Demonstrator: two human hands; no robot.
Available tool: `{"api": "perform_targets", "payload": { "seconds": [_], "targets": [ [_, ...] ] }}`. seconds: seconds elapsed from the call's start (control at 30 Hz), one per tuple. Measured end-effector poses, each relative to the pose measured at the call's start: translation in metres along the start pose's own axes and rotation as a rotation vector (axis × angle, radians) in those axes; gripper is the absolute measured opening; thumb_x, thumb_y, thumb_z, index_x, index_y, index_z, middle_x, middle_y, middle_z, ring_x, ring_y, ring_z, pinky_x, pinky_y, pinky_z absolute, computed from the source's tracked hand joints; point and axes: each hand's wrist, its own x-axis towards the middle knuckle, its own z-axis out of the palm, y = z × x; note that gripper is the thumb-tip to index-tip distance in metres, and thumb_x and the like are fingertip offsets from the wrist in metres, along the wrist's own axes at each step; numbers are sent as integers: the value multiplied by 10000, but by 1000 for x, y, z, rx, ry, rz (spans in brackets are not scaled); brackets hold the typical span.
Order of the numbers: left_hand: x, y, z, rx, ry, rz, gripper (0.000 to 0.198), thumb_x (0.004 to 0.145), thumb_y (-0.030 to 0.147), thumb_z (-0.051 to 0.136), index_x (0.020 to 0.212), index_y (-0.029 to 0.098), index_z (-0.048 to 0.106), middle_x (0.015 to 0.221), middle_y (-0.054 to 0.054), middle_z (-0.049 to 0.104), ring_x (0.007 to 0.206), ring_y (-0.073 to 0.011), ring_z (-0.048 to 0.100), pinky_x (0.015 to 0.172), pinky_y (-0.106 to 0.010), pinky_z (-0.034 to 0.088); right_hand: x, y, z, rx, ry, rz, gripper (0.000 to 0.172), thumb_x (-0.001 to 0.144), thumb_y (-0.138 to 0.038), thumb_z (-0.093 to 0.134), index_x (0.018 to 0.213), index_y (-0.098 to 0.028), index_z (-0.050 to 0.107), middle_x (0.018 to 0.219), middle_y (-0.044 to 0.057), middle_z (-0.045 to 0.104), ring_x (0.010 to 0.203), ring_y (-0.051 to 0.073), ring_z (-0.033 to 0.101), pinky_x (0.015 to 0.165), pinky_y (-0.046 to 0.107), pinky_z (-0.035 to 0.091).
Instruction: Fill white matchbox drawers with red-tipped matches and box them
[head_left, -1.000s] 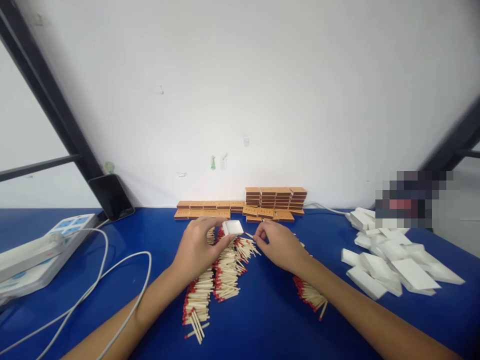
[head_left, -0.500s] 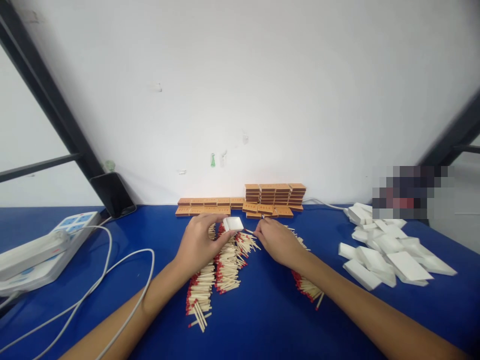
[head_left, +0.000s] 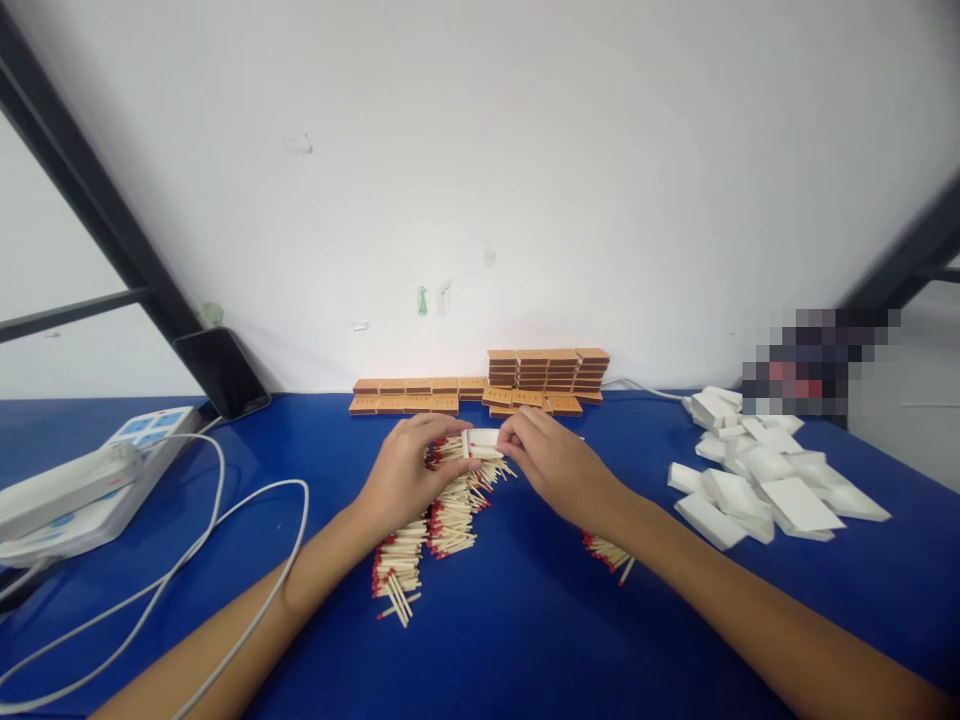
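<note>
My left hand (head_left: 409,465) is closed on a small white matchbox tray (head_left: 484,437), thumb below and fingers above, tilted toward me over the matches. My right hand (head_left: 551,460) pinches at the tray's right end. A match with a red head (head_left: 473,446) runs from inside the tray toward these fingertips, which partly hide it. Below the tray lie rows of loose red-headed matches (head_left: 454,520). Another pile of matches (head_left: 611,553) is partly covered by my right forearm.
Orange matchboxes (head_left: 547,370) stand stacked against the wall, with a lower row (head_left: 405,403) to their left. White empty trays (head_left: 750,470) lie heaped at right. A power strip (head_left: 112,490), a white cable (head_left: 217,520) and a dark phone (head_left: 223,373) are at left.
My right hand has moved left to the tray, bringing a match into it. My left hand has shifted slightly right with the tray. The view has tilted a little.
</note>
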Motion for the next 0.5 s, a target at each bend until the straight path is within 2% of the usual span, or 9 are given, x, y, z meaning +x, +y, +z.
{"api": "perform_targets", "payload": {
  "seconds": [0.2, 0.33, 0.4, 0.5],
  "targets": [
    [-1, 1, 1, 27, -15, 21, 378, 863, 395, 860, 1194, 256, 740, 1192, -59, 770, 1109, -271, 709, 973, -451, 553, -1, 0, -1, 40, 13, -34, 127, 1048, -210, 489, 977, -208, 593, 972, 70, 646, 902, 215, 606, 801, 334, 450],
    [1, -2, -1, 80, 101, -45, 324, 880, 402, 837, 1148, 239, 756, 1144, -64, 788, 1067, -278, 727, 954, -464, 560, 0, 6, -5, 57, 61, 100, 148, 1035, -220, 503, 951, -205, 624, 933, 59, 652, 849, 203, 615, 764, 329, 447],
    [1, -5, -3, 104, 151, -94, 314, 881, 404, 828, 1132, 227, 763, 1143, -72, 791, 1072, -291, 731, 957, -480, 560, 0, 13, -4, 24, -2, 176, 107, 993, -212, 570, 918, -207, 646, 910, 50, 657, 842, 205, 618, 753, 330, 443],
    [2, -7, -3, 122, 160, -127, 311, 879, 413, 819, 1121, 224, 767, 1147, -78, 791, 1081, -301, 732, 964, -498, 558, 0, 23, 4, -34, -156, 198, 67, 960, -189, 617, 944, -204, 680, 923, 50, 665, 882, 217, 623, 790, 338, 448]
  ]
}}
